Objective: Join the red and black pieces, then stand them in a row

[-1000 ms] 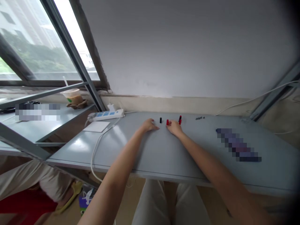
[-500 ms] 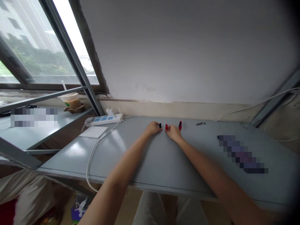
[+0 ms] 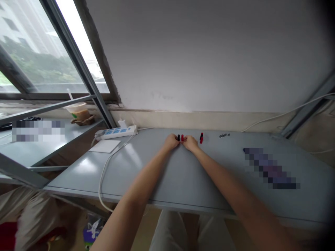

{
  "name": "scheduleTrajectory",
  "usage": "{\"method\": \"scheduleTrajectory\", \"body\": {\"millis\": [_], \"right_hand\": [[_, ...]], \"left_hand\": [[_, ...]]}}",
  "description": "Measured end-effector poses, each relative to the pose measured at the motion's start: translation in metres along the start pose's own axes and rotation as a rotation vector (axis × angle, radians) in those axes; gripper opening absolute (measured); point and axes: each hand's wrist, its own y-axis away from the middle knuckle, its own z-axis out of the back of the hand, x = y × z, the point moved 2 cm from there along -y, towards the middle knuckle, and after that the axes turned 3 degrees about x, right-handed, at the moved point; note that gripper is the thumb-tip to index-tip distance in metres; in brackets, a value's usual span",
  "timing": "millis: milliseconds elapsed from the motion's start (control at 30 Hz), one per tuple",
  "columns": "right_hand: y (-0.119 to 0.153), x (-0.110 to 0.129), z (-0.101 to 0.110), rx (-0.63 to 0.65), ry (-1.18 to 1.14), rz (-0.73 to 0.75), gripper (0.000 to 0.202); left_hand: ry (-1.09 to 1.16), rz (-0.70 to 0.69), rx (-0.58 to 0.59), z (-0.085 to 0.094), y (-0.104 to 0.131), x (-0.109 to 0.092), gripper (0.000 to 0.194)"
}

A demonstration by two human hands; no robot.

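My left hand is at the far middle of the grey desk, its fingers closed around a small black cylinder that stands upright. Close beside it, my right hand pinches a small red cylinder, also upright. Only a narrow gap separates the two pieces. Their exact kind is too small to make out. Just right of my right hand lie another small black piece and a red piece, close together. Farther right is a short row of tiny dark metallic bits.
A white power strip and a flat white square occupy the desk's left, with a white cable running over the front edge. A blurred dark object lies at right. A drink cup stands on the neighbouring desk.
My right hand has moved left with the red cylinder, bringing it close to the black one. The loose red piece by my right hand is now more exposed. The view has shifted slightly.
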Motion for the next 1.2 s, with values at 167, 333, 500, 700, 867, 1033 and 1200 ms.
{"method": "scheduleTrajectory", "body": {"millis": [167,333,500,700,867,1033,1200], "right_hand": [[0.001,-0.002,0.003,0.016,0.005,0.001,0.012],[-0.002,-0.005,0.003,0.054,0.012,0.066,0.01],[0.016,-0.007,0.02,-0.013,0.08,0.144,0.034],[0.059,-0.046,0.066,0.038,0.076,0.329,0.016],[0.071,-0.099,0.084,-0.111,0.188,0.298,0.02],[0.071,-0.119,0.076,-0.145,0.226,0.236,0.029],[0.066,-0.12,0.07,-0.048,0.205,0.277,0.037]], "left_hand": [[0.024,0.053,0.022,-0.001,-0.001,-0.001,0.014],[0.011,0.014,0.051,0.001,-0.001,-0.005,0.01],[-0.131,0.081,0.09,0.021,0.017,-0.009,0.031],[-0.256,-0.151,0.2,0.042,0.059,-0.025,0.017],[-0.14,-0.497,0.376,0.015,0.08,-0.057,0.031],[-0.244,-0.528,0.095,-0.021,0.076,-0.082,0.063],[-0.264,-0.463,-0.011,-0.039,0.068,-0.094,0.075]]}}
